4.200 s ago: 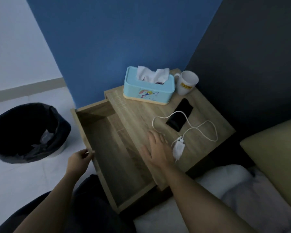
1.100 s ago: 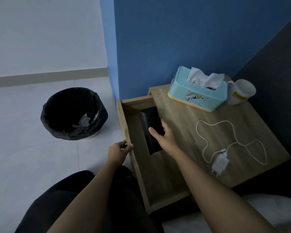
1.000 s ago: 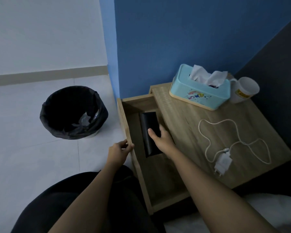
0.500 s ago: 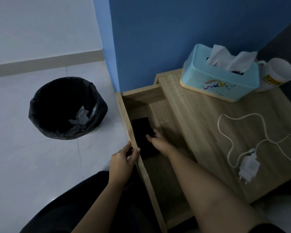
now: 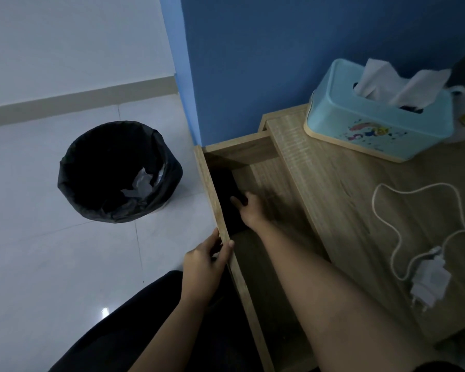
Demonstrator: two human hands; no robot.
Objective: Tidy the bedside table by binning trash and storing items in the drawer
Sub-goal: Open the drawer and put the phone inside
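Phone in the open drawer

My left hand (image 5: 207, 260) grips the drawer (image 5: 220, 210) front edge; my right hand (image 5: 249, 209) lies released, fingers on the black phone (image 5: 226, 183) at the drawer's front left corner.

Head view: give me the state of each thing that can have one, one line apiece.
drawer: pulled open
black phone: lying in the drawer
bin: open, lined, trash inside
charger: unplugged, on the tabletop
tissue box: tissue sticking up
left hand: gripping drawer front
right hand: touching phone
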